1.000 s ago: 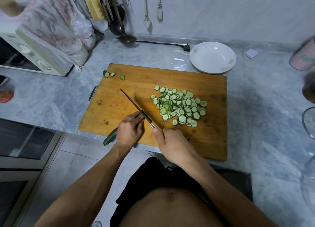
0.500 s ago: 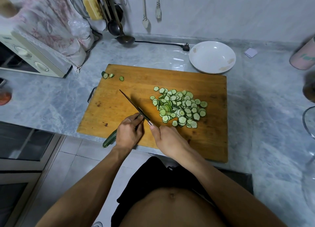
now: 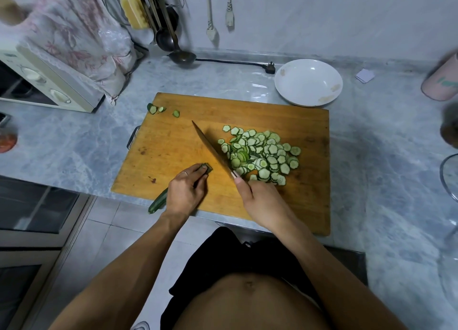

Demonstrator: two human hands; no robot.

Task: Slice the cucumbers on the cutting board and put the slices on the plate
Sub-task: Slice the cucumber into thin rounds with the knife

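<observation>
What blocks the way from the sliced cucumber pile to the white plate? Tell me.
Nothing visible. From the pile of pale green cucumber slices to the round white plate there is only bare wooden cutting board and grey marble counter. The plate sits past the board's far edge.

Dim, bluish indoor light; soft glare on the countertop [image 3: 250, 87]; edges bowed and blurred.

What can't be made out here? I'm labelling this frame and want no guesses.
- Cucumber: middle hidden under the left hand, head view.
- Knife handle: hidden inside the right hand.
- Pink container: cut off by the right edge, blurred.
</observation>
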